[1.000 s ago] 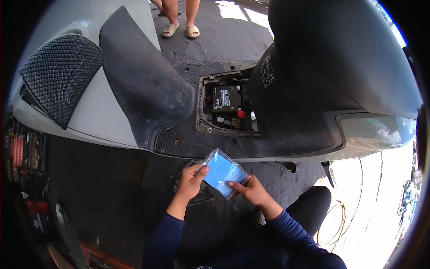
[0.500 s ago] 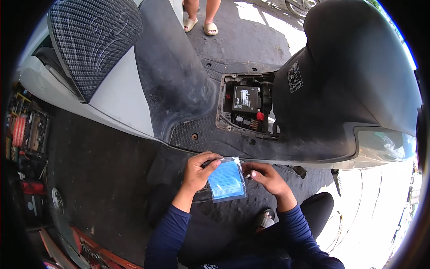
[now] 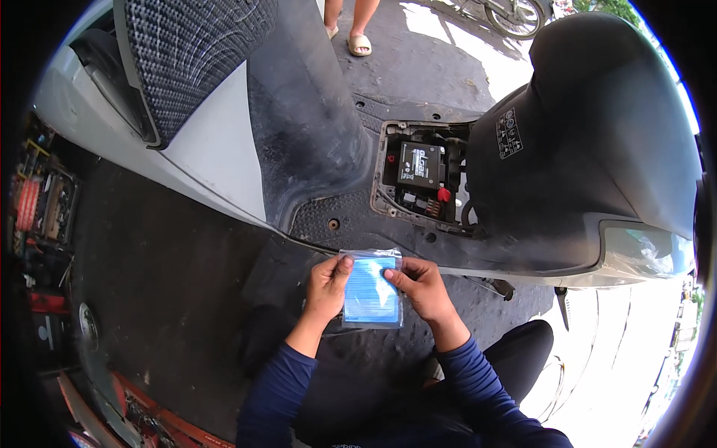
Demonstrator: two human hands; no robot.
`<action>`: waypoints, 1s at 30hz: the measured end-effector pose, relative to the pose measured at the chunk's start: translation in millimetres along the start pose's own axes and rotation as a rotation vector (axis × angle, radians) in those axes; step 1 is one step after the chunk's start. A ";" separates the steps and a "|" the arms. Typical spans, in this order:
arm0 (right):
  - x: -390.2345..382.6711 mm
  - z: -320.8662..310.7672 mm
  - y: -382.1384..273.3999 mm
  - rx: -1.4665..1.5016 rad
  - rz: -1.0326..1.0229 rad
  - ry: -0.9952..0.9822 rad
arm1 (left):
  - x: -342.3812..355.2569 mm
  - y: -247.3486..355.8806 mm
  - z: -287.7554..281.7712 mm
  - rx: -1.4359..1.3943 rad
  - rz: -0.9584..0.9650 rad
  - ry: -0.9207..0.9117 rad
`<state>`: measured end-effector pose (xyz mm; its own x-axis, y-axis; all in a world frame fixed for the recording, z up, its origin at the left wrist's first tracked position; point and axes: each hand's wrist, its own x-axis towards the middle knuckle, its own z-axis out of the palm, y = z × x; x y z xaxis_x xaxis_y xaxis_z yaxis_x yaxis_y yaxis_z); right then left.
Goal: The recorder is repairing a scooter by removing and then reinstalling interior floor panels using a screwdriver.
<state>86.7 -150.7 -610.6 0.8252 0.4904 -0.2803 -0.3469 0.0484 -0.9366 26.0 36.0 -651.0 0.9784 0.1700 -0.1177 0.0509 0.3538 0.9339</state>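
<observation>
Between my hands is a clear plastic bag [image 3: 371,293] with a blue printed paper inside, held upright in front of me. My left hand [image 3: 327,290] pinches its left edge, thumb on the front. On the other side my right hand [image 3: 426,290] grips the upper right edge, its thumb pressed on the blue paper. Just beyond stands a scooter with a dark footboard [image 3: 321,216]. In the footboard's uncovered compartment sits a black battery [image 3: 420,164], with a red terminal cap [image 3: 444,195] at its near right corner.
The scooter's black seat [image 3: 582,127] rises at right, its grey front panel [image 3: 216,142] at left. Tools and parts [image 3: 45,209] lie at far left, above an orange-red metal frame [image 3: 172,418]. A person's sandalled foot [image 3: 359,45] is at the back.
My right hand has moved left onto the bag and now grips its right edge. The bag has turned more upright. The scooter appears shifted slightly right in view.
</observation>
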 end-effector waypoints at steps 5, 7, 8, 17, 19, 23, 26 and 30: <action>-0.6 -3.1 2.6 0.006 -0.092 0.123 | -2.8 -1.8 -5.3 0.006 -0.126 -0.281; -5.6 -4.9 0.7 0.021 -0.018 0.084 | -4.5 1.8 -3.5 -0.011 -0.125 -0.249; -5.8 -13.7 8.1 -0.050 -0.004 0.020 | -3.1 2.7 -4.4 -0.017 -0.127 -0.248; -8.6 -32.5 8.6 -0.129 -0.251 -0.204 | -1.0 -10.1 -18.4 -0.325 -0.152 -0.298; -10.0 -37.7 -0.7 -0.218 -0.279 -0.181 | 0.7 13.6 1.7 -0.381 -0.239 -0.231; -12.3 -36.8 -16.5 -0.602 -0.519 -0.175 | 6.0 7.7 4.9 -0.279 -0.331 -0.219; -13.8 -39.6 -28.5 -0.687 -0.544 -0.292 | 7.5 0.3 3.7 -0.108 -0.225 -0.223; -10.5 -25.1 -36.8 -0.408 -0.118 -0.124 | 5.8 12.6 7.1 0.169 -0.097 -0.345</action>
<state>101.9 -179.5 -578.4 0.7801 0.6042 -0.1625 -0.0285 -0.2251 -0.9739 33.7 34.9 -637.5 0.9757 -0.1866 -0.1148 0.1509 0.1922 0.9697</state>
